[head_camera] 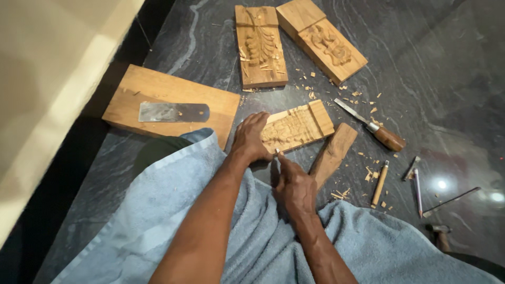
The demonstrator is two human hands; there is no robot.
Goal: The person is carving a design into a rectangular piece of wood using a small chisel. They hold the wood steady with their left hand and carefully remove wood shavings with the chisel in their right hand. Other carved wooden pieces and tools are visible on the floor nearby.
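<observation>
Though overlapped at its near corner by a light blue terry towel, lies flat at far left: broad pale wooden plank, flat grey metal blade resting on top

Next rightwards, left hand curled down over the near-left end of a small rectangular carved wooden block, fingers closed on the wood and pressing it to the dark veined stone floor. Just right of that, right hand pinched tight on a small pale tool tip, touching the block's near edge beside the left thumb. Block itself at centre, lying at a slant, just beyond the towel

Further back, two larger carved wooden panels side by side, well apart from both hands. Just beside the block's right end, a plain brown wooden club; then a steel chisel with a brown handle, a slim pale-handled tool, two thin pens, and pale wood chips scattered between

Likely trouble: tip working very near the left thumb, so a slip off hard grain could nick it; held only by one palm on smooth stone, so could skid or rock on loose chips and spoil the carving

No packages, labels or signs to be seen anywhere
</observation>
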